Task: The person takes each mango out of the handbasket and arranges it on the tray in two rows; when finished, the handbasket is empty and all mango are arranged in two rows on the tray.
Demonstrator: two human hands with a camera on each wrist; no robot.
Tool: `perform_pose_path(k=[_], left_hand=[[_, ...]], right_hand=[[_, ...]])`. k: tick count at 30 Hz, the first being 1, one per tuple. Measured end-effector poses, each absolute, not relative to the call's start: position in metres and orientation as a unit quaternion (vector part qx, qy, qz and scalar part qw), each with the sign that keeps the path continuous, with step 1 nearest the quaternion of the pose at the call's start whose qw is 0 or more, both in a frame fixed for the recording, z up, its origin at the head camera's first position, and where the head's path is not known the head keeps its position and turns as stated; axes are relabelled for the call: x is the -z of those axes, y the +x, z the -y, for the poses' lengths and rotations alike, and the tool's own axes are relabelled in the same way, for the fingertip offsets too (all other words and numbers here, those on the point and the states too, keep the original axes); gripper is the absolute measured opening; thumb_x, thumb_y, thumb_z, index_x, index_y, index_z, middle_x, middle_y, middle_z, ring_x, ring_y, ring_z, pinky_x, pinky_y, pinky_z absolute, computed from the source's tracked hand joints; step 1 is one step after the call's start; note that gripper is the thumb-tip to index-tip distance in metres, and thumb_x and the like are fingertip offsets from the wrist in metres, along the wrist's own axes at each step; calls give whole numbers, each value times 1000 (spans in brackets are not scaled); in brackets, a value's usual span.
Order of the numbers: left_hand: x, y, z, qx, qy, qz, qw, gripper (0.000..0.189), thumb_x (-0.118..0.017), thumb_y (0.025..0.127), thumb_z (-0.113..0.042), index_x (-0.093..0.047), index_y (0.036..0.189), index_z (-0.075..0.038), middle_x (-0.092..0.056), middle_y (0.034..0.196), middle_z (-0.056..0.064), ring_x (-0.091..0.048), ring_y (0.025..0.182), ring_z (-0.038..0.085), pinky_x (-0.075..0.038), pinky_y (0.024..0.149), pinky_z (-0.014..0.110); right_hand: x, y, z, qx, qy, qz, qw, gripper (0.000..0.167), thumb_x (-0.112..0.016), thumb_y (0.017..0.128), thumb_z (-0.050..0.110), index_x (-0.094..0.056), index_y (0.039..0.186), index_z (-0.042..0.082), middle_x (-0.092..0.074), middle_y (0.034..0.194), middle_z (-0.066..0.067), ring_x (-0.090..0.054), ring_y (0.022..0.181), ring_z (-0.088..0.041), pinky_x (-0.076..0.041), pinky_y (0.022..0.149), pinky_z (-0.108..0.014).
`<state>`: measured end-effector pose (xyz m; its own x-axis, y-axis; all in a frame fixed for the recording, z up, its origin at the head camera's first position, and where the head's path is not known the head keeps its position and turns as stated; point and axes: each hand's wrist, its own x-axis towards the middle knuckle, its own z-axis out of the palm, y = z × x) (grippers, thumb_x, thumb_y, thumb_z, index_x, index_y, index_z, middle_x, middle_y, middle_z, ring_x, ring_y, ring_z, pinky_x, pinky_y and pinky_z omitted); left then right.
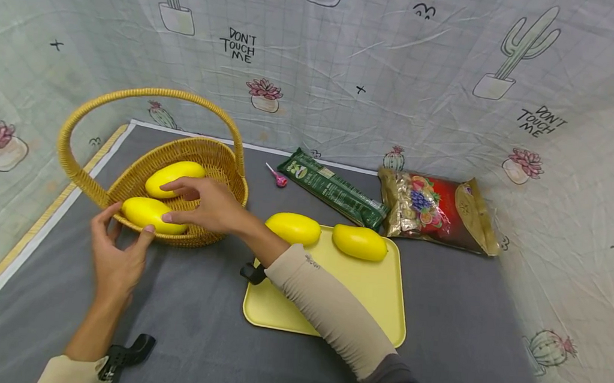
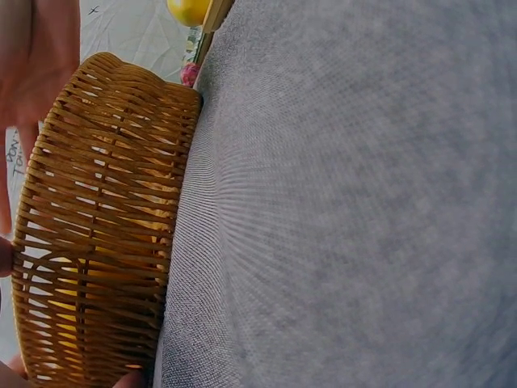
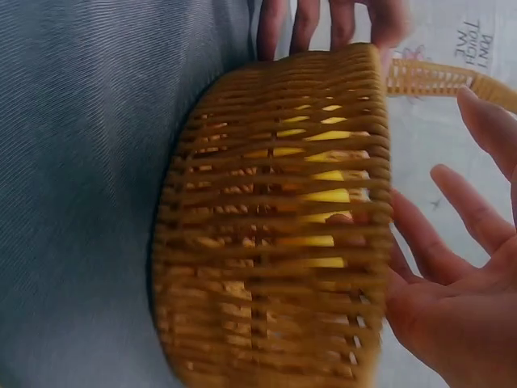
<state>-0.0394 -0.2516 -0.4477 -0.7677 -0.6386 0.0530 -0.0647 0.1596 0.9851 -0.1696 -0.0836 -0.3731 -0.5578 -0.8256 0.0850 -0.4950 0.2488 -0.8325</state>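
Observation:
A wicker basket [image 1: 217, 163] with a tall arched handle stands on the left of the table, holding two smooth yellow mangoes, a rear mango [image 1: 170, 176] and a front mango [image 1: 140, 211]. My left hand [image 1: 117, 267] grips the basket's near left rim, thumb at the front and fingers round the outer side. Over the basket reaches my right hand [image 1: 211, 205], its thumb at the front mango and its fingers spread over the rear one. In the right wrist view, the right hand [image 3: 460, 275] has loosely extended fingers beside the rim; the weave partly hides the yellow fruit.
A yellow tray [image 1: 287, 310] lies right of the basket under my right forearm, with two more mangoes [image 1: 359, 242] at its far edge. Behind are a pink lollipop [image 1: 281, 180], a green packet [image 1: 334, 187] and a red and gold bag [image 1: 441, 211], near the curtain [image 1: 328, 55].

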Motion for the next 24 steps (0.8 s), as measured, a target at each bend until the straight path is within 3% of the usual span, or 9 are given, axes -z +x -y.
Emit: perform_pose_path(k=[3,10,18,24], left_hand=[[448,-39,252,602,244,723,235,72,-71,99,-11,-35,160,-27,-24,173,-3,-22,164,30,-36,124,62],[449,-39,253,607,243,718,238,72,-72,98,-9,-37,159,-26,-25,172,-3,-24,163,31,-39,123,60],[448,-38,254,614,234,716,237,72,-72,99,-9,-37,160,-25,-23,173,-3,-23,163,30,-39,123,60],[446,-38,254,611,235,720,229,73,-71,99,-11,-35,161,-26,-22,174,-3,-22,163,30,-38,123,61]], right_hand=[[376,-173,97,419,-426,-774,210,56,-80,97,29,-62,148,15,-66,148,-5,-64,135,-17,-52,112,-25],[384,-176,121,372,-399,-800,250,53,-78,98,32,-64,148,23,-64,150,3,-63,134,-13,-53,95,-14],[390,-176,137,341,-372,-824,257,52,-78,98,32,-65,147,30,-62,152,9,-61,137,-10,-51,102,-17],[392,-176,141,342,-360,-829,256,51,-79,97,28,-65,146,32,-62,152,10,-61,136,-9,-52,100,-17]])
